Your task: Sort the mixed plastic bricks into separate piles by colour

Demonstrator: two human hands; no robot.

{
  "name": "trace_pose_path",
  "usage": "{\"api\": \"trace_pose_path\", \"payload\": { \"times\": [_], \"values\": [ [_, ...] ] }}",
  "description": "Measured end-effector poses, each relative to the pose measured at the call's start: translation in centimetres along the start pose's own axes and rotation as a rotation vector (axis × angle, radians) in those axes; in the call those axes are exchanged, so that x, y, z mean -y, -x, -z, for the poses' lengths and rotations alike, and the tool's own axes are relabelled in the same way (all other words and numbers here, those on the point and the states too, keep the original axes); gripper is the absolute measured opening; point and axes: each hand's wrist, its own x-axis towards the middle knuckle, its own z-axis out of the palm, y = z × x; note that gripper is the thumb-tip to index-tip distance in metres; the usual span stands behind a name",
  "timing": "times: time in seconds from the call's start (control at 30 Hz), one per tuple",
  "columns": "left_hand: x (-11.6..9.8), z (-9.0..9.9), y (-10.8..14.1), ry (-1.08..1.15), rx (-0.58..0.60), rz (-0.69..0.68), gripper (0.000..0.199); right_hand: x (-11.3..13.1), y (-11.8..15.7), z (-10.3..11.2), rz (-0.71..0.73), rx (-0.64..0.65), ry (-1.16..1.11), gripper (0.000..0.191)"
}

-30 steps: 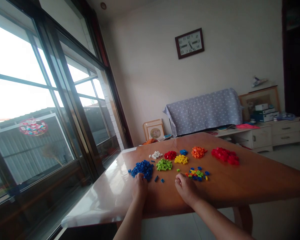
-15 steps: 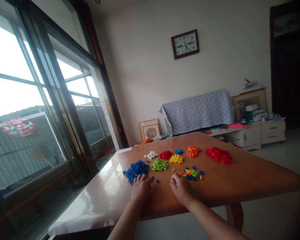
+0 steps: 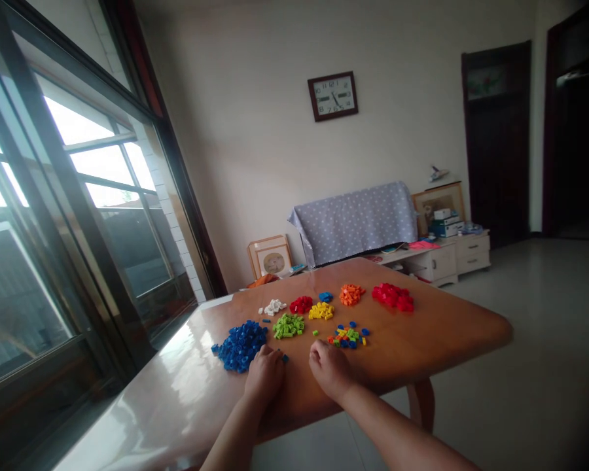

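My left hand point(image 3: 266, 373) rests on the table beside the right edge of a large pile of blue toy bricks point(image 3: 240, 347). Its fingers are curled down over the tabletop, close to a small loose blue brick point(image 3: 285, 358); whatever lies under the fingertips is hidden. My right hand point(image 3: 330, 367) is closed, thumb side up, just left of a mixed heap of coloured pieces point(image 3: 349, 335). I cannot make out anything inside it. Beyond the hands lie a green brick pile point(image 3: 288, 326) and a single green brick point(image 3: 315, 333).
Further back on the wooden table point(image 3: 436, 333) are white point(image 3: 275, 307), red point(image 3: 301, 305), yellow point(image 3: 321, 311), small blue point(image 3: 326, 297) and orange point(image 3: 352, 294) piles. A larger red pile point(image 3: 393, 297) lies to the right. A low cabinet point(image 3: 444, 261) stands behind.
My left hand has shifted from the edge of the blue pile towards the loose blue bricks, its fingers now more curled. My right hand stays closed. The view has turned right.
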Motion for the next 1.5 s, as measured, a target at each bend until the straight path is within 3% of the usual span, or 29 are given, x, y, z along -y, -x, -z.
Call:
{"api": "trace_pose_path", "payload": {
  "times": [0.17, 0.37, 0.5, 0.6, 0.67, 0.77, 1.0, 1.1, 1.2, 1.27, 1.4, 1.5],
  "values": [
    [-1.5, -0.9, -0.3, -0.07, -0.066, 0.148, 0.028, 0.0, 0.0, -0.2, -0.012, -0.031, -0.02, 0.013],
    [-2.2, -0.6, 0.6, -0.102, -0.108, 0.086, 0.029, -0.8, -1.0, 0.5, -0.072, -0.062, -0.146, 0.019],
    [-2.5, -0.3, 0.5, -0.076, -0.097, 0.041, 0.029, -4.1, -3.1, 3.5, -0.128, -0.184, 0.02, 0.023],
    [-2.6, -0.4, 0.4, -0.055, -0.093, 0.043, 0.028, -7.8, -4.4, 6.3, -0.275, -0.211, 0.25, 0.026],
    [-2.6, -0.6, 0.4, -0.041, -0.103, 0.042, 0.029, -10.2, -4.8, 7.7, -0.373, -0.156, 0.349, 0.025],
    [-2.5, -0.7, 0.5, -0.026, -0.114, 0.029, 0.029, -12.9, -4.6, 8.4, -0.398, -0.032, 0.373, 0.018],
    [-2.6, -0.5, 0.7, 0.018, -0.106, 0.038, 0.025, -14.8, -4.8, 8.2, -0.39, 0.056, 0.325, 0.016],
    [-2.7, -0.5, 0.8, 0.041, -0.141, 0.034, 0.026, -14.4, -5.3, 8.0, -0.413, 0.036, 0.249, 0.012],
    [-3.0, -0.4, 1.0, 0.082, -0.173, 0.021, 0.025, -12.1, -5.3, 6.4, -0.327, -0.031, 0.106, 0.014],
    [-3.2, -0.2, 1.3, 0.11, -0.175, 0.001, 0.025, -9.4, -4.8, 4.3, -0.245, -0.041, -0.013, 0.016],
    [-3.3, 0.1, 1.6, 0.134, -0.19, -0.075, 0.028, -3.3, -3.4, -0.8, -0.148, 0.068, -0.217, 0.018],
    [-2.9, -0.1, 1.7, 0.123, -0.169, -0.113, 0.021, -0.4, -2.6, -3.4, -0.139, 0.089, -0.308, 0.018]
  ]
}}
